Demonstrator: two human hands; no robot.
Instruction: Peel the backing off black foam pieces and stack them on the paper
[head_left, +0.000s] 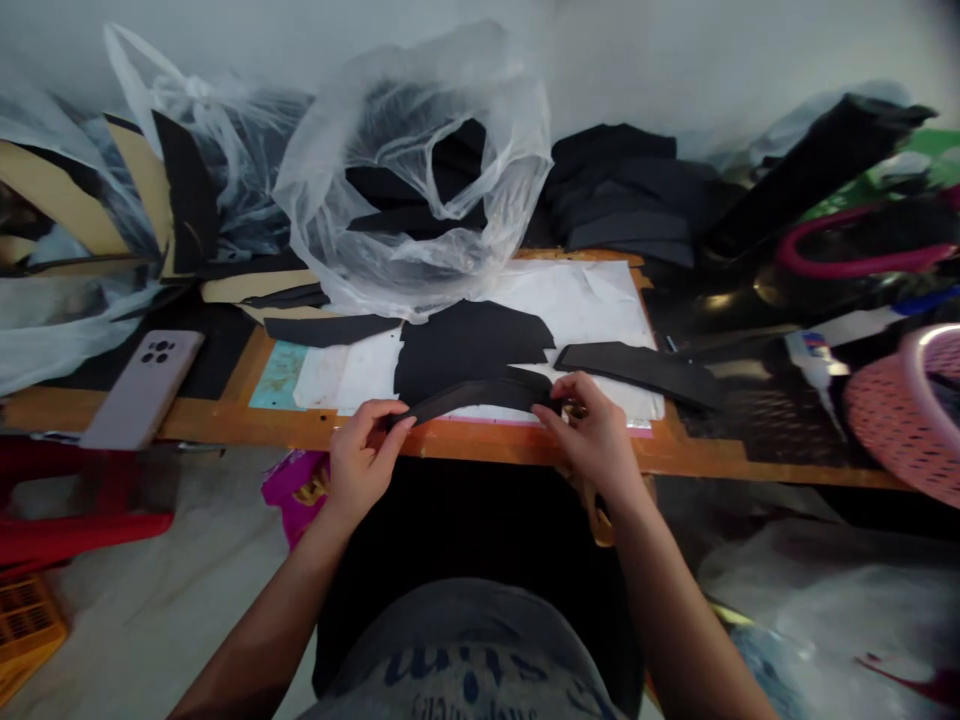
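A curved black strip (472,393) is stretched between my two hands over the front edge of the table. My left hand (367,450) pinches its left end between thumb and fingers. At the other end, my right hand (589,430) grips the strip the same way. Just behind it lies a wider black cut piece (472,345) on white paper (592,300). To the right of my right hand rests another long black piece (637,370). Whether these pieces are fabric or foam I cannot tell.
A clear plastic bag (322,230) with black pieces stands behind. Stacked black pieces (630,190) lie back right. A phone (142,390) lies at left, near tan-and-black pieces (330,328). A glue bottle (817,355) and pink basket (904,410) are at right. The table's wooden edge (300,428) runs in front.
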